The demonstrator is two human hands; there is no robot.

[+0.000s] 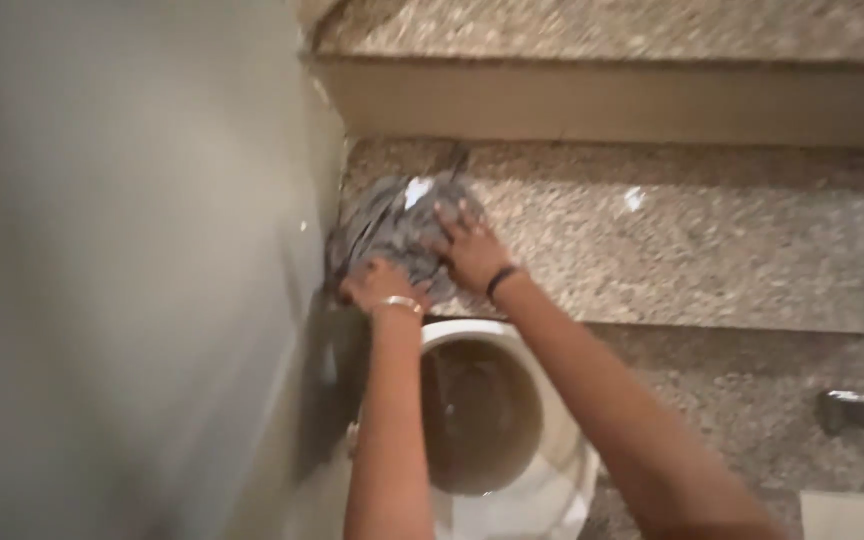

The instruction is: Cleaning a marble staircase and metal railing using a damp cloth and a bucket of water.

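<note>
A crumpled grey cloth (392, 222) lies on a speckled granite ledge (652, 230) against the left wall. My left hand (380, 285), with a thin bangle on the wrist, grips the cloth's near edge. My right hand (470, 250), with a dark band on the wrist, presses flat on the cloth's right side with its fingers spread. Both arms reach over a white toilet bowl (552, 420) below the ledge.
A grey wall (122, 280) fills the left side. A second granite ledge (602, 30) rises behind a beige riser (612, 100). A metal fixture (862, 412) sticks in at the right edge. The picture is blurred.
</note>
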